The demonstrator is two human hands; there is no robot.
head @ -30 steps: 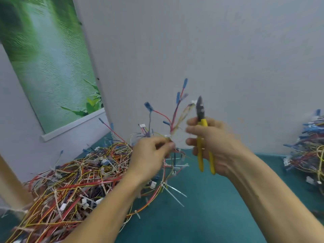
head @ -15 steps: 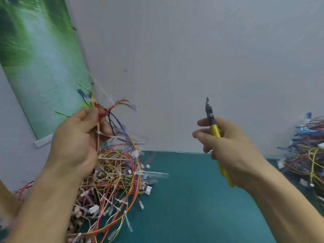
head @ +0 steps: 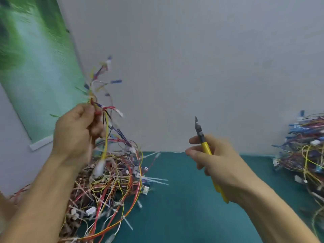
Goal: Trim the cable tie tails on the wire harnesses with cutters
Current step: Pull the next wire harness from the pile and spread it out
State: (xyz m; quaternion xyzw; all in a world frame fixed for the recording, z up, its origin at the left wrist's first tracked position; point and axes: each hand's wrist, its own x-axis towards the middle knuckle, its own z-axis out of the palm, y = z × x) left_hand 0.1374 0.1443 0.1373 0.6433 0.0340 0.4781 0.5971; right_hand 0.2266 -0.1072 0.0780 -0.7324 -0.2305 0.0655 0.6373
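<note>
A: Where is the harness that the person is working on?

B: The left hand (head: 77, 134) has it, raised in a fist at the left. The fingers are curled tight round a wire harness (head: 105, 135). Blue-tipped and white connector ends fan out above the knuckles, blurred, and a yellow wire hangs below toward the heap.

A: And the cutters?

B: The cutters (head: 205, 147) are in the right hand (head: 220, 165), well apart from the harness, with bare wall (head: 192, 58) between them. The fingers wrap the yellow handles. The dark nose points up and slightly left, above the forefinger, and touches nothing. The jaws look drawn together.

A: What lies beneath the left hand?

B: A big tangled pile (head: 112, 186) of red, yellow and orange wires on the teal table (head: 184, 207). The left forearm crosses in front of it and hides its near side. White cable tie tails (head: 156, 179) stick out of its right edge, toward the gap between the hands.

A: Anything else around?

B: A second heap (head: 305, 151), with more blue in it, sits at the far right against the wall. A green poster (head: 35, 67) hangs behind the left hand.
</note>
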